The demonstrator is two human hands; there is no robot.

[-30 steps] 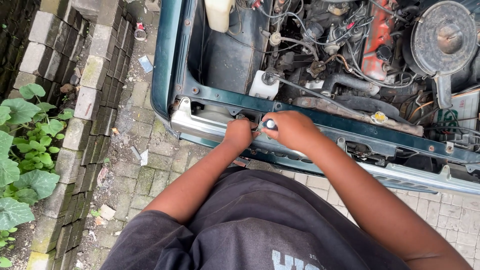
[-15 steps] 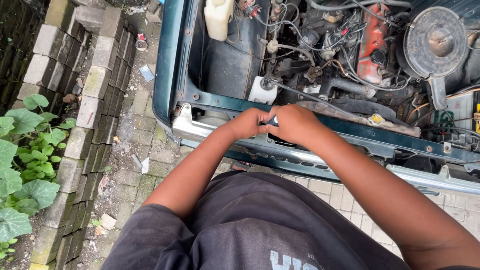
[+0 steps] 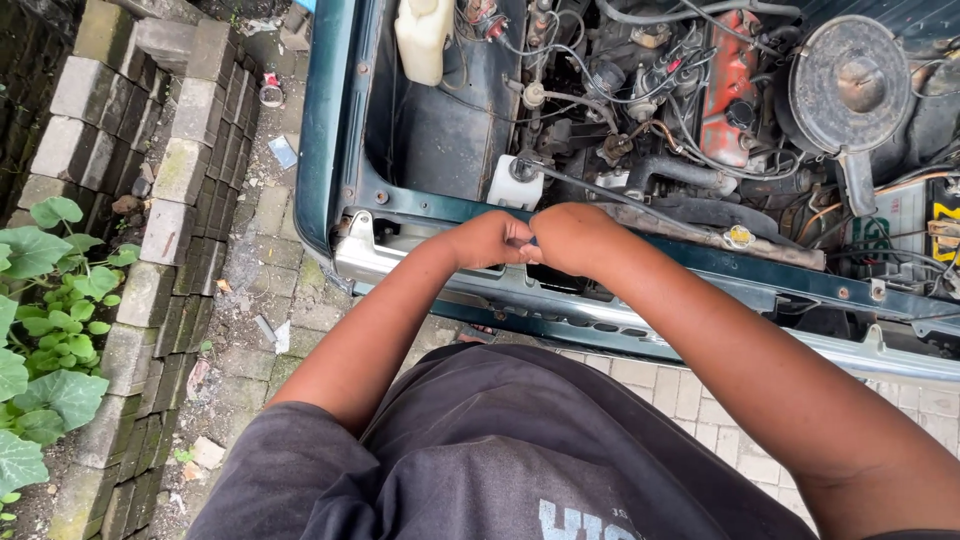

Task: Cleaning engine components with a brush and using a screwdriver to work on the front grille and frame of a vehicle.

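My left hand (image 3: 490, 240) and my right hand (image 3: 575, 238) are both closed and pressed knuckle to knuckle over the green front crossmember (image 3: 760, 275) of a car with its bonnet open. A small dark metal tool (image 3: 533, 241) shows only as a sliver between the two fists; most of it is hidden. The hands hover just above a chrome trim strip (image 3: 370, 255) at the car's front corner. A small white reservoir (image 3: 513, 185) sits right behind them.
The engine bay holds a round air cleaner (image 3: 850, 85), a red engine cover (image 3: 730, 90), hoses, wires and a white fluid bottle (image 3: 425, 38). A low stack of grey paving bricks (image 3: 170, 180) and green plants (image 3: 40, 300) stand at the left, on littered paving (image 3: 270, 290).
The two hands have drawn together until they touch, closing over the tool that showed as a bright metal piece between them. The view has shifted slightly.
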